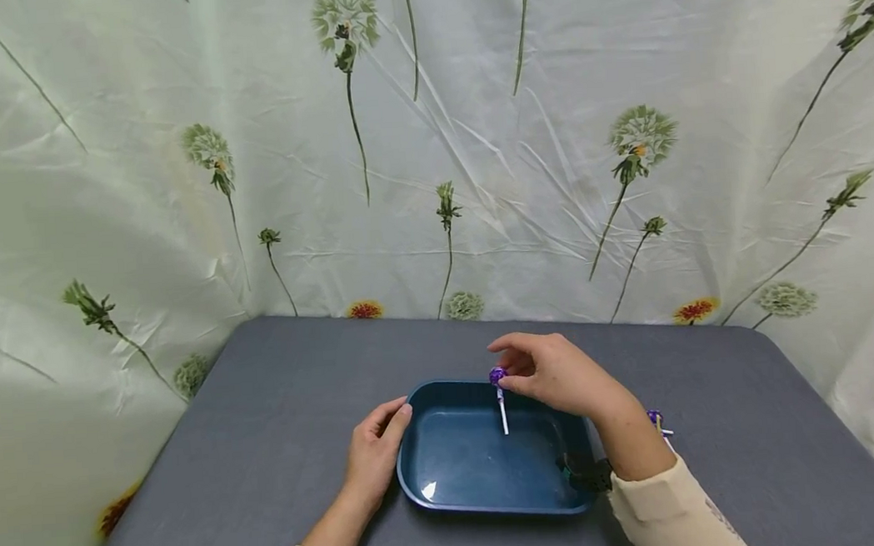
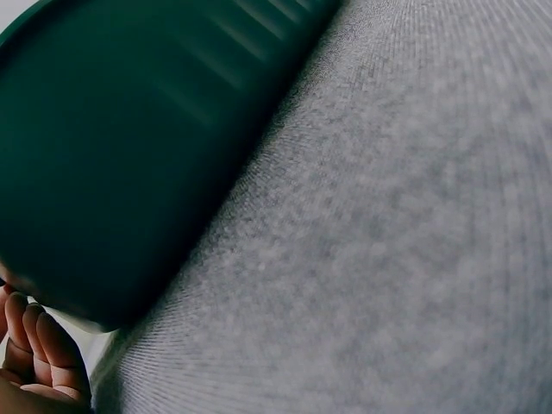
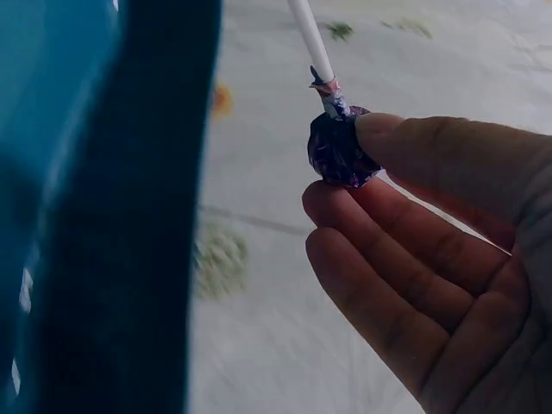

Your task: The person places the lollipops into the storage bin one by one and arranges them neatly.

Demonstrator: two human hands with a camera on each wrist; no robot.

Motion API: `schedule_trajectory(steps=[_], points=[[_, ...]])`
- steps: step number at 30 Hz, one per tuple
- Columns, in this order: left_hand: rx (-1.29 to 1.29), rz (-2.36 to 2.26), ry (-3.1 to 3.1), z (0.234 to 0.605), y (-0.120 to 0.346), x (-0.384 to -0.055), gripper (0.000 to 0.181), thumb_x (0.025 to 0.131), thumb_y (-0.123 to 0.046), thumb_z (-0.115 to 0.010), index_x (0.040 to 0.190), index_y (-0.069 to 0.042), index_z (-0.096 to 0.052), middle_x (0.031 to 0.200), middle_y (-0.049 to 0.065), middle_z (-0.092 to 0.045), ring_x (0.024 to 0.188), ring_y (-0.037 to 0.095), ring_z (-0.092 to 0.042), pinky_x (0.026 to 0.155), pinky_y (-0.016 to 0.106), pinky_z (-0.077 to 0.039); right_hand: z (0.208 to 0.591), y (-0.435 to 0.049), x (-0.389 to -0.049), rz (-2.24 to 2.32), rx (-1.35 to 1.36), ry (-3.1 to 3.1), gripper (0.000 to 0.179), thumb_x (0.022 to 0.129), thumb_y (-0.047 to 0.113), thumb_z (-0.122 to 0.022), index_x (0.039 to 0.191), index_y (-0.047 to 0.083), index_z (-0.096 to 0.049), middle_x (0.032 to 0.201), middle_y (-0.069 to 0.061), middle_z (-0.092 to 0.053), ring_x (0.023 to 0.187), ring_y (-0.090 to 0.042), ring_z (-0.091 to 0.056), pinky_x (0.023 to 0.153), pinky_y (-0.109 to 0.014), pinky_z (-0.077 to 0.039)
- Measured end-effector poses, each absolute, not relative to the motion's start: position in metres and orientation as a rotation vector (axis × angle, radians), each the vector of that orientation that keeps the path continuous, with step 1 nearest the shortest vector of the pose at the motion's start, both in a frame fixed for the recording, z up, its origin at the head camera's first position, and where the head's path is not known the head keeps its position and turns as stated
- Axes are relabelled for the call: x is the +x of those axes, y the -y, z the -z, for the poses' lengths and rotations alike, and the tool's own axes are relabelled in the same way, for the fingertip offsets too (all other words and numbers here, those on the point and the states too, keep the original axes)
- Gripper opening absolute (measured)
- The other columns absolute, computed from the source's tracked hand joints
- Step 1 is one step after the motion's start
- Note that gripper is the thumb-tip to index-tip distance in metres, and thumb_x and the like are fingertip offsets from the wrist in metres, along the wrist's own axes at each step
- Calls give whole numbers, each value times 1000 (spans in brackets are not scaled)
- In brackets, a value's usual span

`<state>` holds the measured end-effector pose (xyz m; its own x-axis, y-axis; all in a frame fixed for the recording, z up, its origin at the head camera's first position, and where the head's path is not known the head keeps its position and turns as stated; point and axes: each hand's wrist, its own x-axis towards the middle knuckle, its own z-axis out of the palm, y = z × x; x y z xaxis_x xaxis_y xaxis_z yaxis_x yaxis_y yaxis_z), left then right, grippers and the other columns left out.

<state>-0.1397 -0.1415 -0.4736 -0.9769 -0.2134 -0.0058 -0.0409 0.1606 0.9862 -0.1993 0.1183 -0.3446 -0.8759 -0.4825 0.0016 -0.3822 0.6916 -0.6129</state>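
Note:
A lollipop in a purple wrapper is pinched at its candy head between the thumb and fingers of my right hand. Its white stick points down over the far side of a blue plastic tray. In the right wrist view the wrapped head sits between thumb and fingertips, beside the tray wall. My left hand holds the tray's left rim, thumb along the edge and fingers outside. Only some curled fingers of that hand show in the left wrist view, against the tray's corner.
More purple-wrapped lollipops lie on the grey table to the right, partly hidden by the right forearm. A pale curtain with dandelion prints hangs along the table's far edge and sides.

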Motion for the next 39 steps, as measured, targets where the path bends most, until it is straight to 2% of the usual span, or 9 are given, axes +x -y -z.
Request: schedule_trajectory(steps=[11, 18, 25, 29, 32, 35, 39], points=[[238, 1960, 2256, 472, 136, -142, 32, 100, -29, -66, 124, -9, -73, 125, 10, -72, 115, 20, -63, 94, 19, -49, 377, -62, -208, 894, -894, -2589, 38, 89, 14, -79, 125, 8, -69, 100, -2, -76, 88, -11, -73, 78, -28, -60], [219, 1977, 2246, 472, 137, -144, 31, 100, -27, -65, 124, -8, -73, 122, 11, -73, 108, 16, -63, 91, 18, -49, 394, -43, -210, 808, -938, -2557, 34, 87, 20, -82, 118, 8, -74, 94, 1, -77, 83, -6, -70, 73, -23, -57], [225, 1980, 2234, 472, 140, -145, 29, 100, -26, -66, 122, -8, -74, 118, 11, -74, 103, 12, -63, 89, 18, -49, 399, -30, -212, 733, -961, -2588, 30, 87, 19, -81, 115, 9, -73, 94, 1, -77, 79, -3, -67, 69, -20, -54], [234, 1968, 2235, 473, 141, -145, 28, 100, -25, -66, 121, -8, -74, 117, 11, -75, 101, 9, -63, 89, 18, -49, 404, -24, -213, 688, -982, -2623, 20, 85, 21, -83, 94, 13, -67, 77, 5, -66, 65, -4, -56, 58, -20, -45], [234, 1973, 2224, 474, 142, -145, 28, 100, -24, -66, 120, -7, -74, 116, 12, -75, 99, 5, -63, 88, 18, -49, 407, -21, -213, 659, -989, -2650, 30, 84, 23, -84, 80, 16, -55, 67, 7, -52, 58, -6, -47, 54, -21, -37], [231, 1985, 2208, 475, 142, -144, 27, 99, -22, -66, 120, -6, -74, 115, 13, -75, 96, 2, -63, 87, 18, -49, 408, -19, -214, 636, -999, -2674, 35, 84, 24, -84, 74, 18, -51, 64, 8, -45, 56, -6, -45, 53, -21, -34], [231, 1989, 2194, 476, 142, -144, 27, 99, -20, -66, 119, -5, -74, 112, 14, -75, 92, 1, -62, 85, 18, -49, 411, -17, -214, 602, -1009, -2687, 37, 84, 25, -84, 72, 18, -50, 63, 9, -44, 56, -6, -44, 53, -21, -32]])
